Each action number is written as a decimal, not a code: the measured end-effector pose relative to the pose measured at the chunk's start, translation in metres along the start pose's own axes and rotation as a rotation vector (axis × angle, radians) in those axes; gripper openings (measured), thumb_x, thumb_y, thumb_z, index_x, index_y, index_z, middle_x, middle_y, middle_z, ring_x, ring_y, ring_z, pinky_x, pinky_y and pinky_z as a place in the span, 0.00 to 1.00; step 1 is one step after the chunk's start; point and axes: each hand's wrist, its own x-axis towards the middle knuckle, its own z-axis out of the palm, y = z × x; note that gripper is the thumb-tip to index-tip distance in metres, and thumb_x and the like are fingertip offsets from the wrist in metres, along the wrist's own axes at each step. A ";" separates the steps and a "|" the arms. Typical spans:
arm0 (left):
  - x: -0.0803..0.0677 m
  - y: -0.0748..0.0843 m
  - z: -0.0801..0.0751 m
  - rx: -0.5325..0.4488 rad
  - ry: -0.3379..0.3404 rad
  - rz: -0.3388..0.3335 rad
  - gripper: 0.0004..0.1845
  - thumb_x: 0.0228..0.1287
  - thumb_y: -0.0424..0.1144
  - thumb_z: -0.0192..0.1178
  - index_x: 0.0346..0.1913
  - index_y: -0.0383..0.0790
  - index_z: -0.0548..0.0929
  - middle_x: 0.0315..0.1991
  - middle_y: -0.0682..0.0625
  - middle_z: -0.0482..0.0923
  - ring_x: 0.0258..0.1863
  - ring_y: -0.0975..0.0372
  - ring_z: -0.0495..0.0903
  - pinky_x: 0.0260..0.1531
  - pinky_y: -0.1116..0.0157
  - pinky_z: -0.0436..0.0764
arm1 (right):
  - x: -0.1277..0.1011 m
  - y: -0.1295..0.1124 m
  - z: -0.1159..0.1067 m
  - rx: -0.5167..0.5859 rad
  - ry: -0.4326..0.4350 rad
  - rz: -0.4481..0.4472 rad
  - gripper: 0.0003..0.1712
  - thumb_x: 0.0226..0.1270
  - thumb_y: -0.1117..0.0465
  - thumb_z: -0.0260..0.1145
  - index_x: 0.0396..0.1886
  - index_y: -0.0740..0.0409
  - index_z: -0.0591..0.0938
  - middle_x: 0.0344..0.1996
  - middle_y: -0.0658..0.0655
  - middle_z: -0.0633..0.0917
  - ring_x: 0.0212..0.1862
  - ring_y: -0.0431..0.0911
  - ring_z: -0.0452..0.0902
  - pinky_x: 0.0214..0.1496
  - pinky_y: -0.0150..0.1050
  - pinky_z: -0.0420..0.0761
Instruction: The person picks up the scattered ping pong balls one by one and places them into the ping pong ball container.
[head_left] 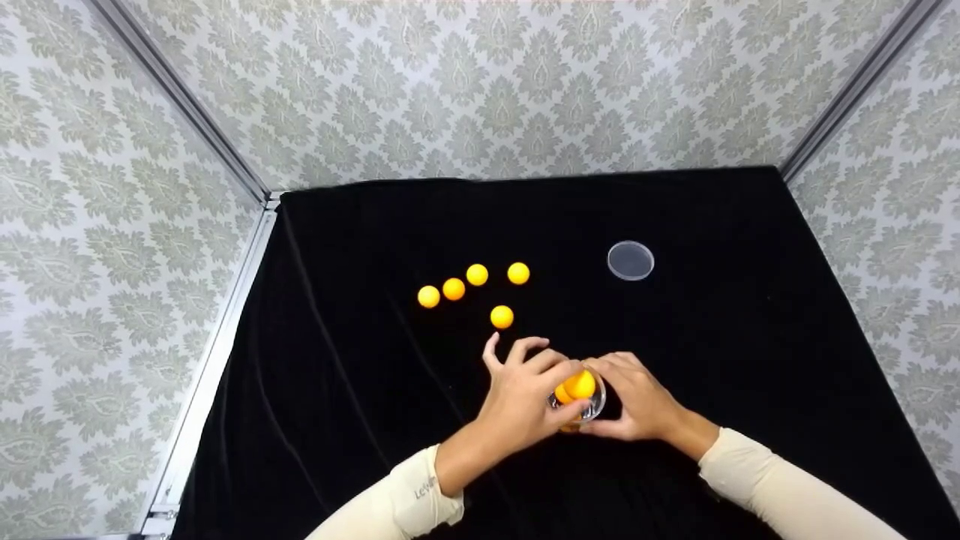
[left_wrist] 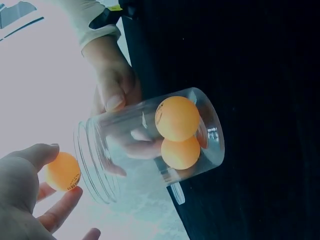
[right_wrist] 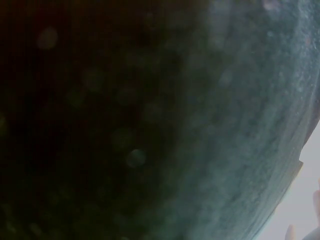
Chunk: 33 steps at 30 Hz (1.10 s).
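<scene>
While right hand (head_left: 637, 405) grips jar (head_left: 577, 401), left hand (head_left: 525, 394) pinches ball (left_wrist: 62, 171) at rim.

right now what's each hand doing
left hand: pinches a ball at the jar mouth
right hand: grips the jar, two balls inside

the head view is evenly lit and sharp, with wide-angle bending of the frame rails at the edges; the black cloth (head_left: 750, 360) swallows shadows. the left wrist view is blown out white on its left side, with glints on the jar (left_wrist: 150, 145). the right wrist view is dim, blurred murk.
</scene>
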 end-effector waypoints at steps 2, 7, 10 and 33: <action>-0.001 0.001 0.001 -0.005 -0.004 0.001 0.23 0.55 0.60 0.72 0.52 0.58 0.86 0.45 0.60 0.84 0.60 0.54 0.76 0.61 0.27 0.57 | 0.001 0.000 0.000 -0.001 0.005 -0.004 0.51 0.43 0.35 0.81 0.65 0.58 0.78 0.54 0.50 0.86 0.51 0.48 0.82 0.54 0.52 0.78; -0.004 0.002 0.002 -0.012 -0.009 0.002 0.23 0.55 0.59 0.72 0.52 0.57 0.86 0.45 0.60 0.84 0.59 0.54 0.76 0.60 0.26 0.58 | 0.001 0.001 0.001 0.008 0.013 -0.006 0.52 0.41 0.35 0.82 0.65 0.55 0.78 0.53 0.48 0.85 0.49 0.45 0.82 0.53 0.50 0.77; -0.005 0.001 0.003 -0.008 -0.015 0.002 0.23 0.55 0.60 0.72 0.53 0.57 0.85 0.46 0.61 0.84 0.59 0.54 0.76 0.60 0.27 0.57 | 0.001 0.001 0.001 0.013 0.010 -0.002 0.51 0.41 0.35 0.82 0.65 0.54 0.78 0.53 0.47 0.85 0.50 0.45 0.82 0.54 0.50 0.77; -0.004 -0.002 -0.002 -0.005 -0.030 -0.025 0.22 0.57 0.62 0.70 0.52 0.59 0.85 0.48 0.61 0.84 0.60 0.54 0.76 0.62 0.26 0.54 | 0.000 0.002 0.000 -0.002 -0.009 0.000 0.51 0.44 0.35 0.81 0.66 0.56 0.78 0.54 0.49 0.85 0.52 0.47 0.82 0.56 0.51 0.76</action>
